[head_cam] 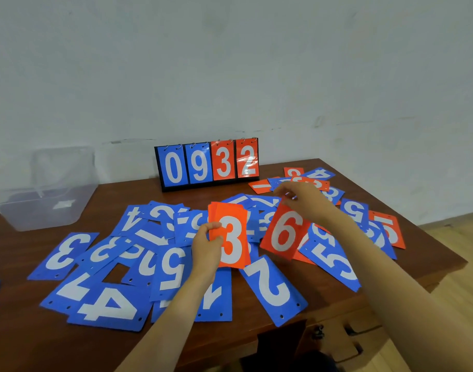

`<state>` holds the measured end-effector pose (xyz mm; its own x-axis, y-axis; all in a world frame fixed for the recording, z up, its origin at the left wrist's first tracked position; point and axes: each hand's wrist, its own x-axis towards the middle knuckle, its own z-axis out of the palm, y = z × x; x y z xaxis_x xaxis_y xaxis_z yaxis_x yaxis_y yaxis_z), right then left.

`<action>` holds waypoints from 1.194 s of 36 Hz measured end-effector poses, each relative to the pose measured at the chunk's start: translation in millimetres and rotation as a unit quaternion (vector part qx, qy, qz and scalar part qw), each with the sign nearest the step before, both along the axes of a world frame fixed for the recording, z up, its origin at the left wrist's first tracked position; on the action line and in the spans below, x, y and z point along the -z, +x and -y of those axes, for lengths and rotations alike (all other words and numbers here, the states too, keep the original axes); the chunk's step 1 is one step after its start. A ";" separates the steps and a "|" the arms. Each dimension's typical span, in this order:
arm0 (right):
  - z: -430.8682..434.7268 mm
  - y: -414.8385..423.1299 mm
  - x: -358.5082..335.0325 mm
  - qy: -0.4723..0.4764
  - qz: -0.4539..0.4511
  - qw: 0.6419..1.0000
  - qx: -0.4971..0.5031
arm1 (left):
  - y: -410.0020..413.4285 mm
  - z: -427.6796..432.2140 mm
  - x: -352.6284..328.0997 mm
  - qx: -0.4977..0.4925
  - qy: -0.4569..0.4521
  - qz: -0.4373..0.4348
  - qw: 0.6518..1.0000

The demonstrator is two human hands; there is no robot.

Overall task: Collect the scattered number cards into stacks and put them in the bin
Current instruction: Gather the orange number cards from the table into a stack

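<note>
Clear plastic bin: far to the left of the left fingers, at the back corner of the counter, well apart from both hands. Blue number cards: scattered face up and overlapping, left of and beneath the left fingers; a blue 4 card lies nearest the viewer. Left hand: fingers curled round the left edge of a stack of orange cards, top card showing 3, held up off the counter. Flip scoreboard: upright beyond the fingers of both hands, by the wall, reading 0 9 in blue and 3 2 in orange. Right hand: fingers pinch the top edge of an orange 6 card, slanted just right of the stack; whether its lower edge touches the cards below cannot be told. Mixed blue and orange cards: loose, behind and to the right of the right fingers.
</note>
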<state>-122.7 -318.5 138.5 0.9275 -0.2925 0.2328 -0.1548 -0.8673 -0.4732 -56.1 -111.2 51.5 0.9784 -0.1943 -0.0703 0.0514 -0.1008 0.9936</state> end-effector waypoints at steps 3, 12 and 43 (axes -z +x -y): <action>-7.0 -10.5 -26.3 0.011 0.003 0.998 -0.061 | 5.7 -0.1 -6.1 0.006 0.037 0.059 0.998; -27.7 3.9 -25.8 0.086 0.008 0.990 -0.107 | -7.9 9.9 -30.4 0.110 -0.023 0.035 0.993; 48.9 -64.3 68.6 -0.004 -0.260 0.942 0.212 | -35.3 45.6 -1.1 0.071 -0.044 -0.079 0.993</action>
<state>-187.0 -367.4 69.9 0.7173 -0.6621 -0.2170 -0.6967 -0.6788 -0.2321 -91.4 -156.7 52.6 0.9189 -0.3418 -0.1968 0.1982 -0.0312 0.9797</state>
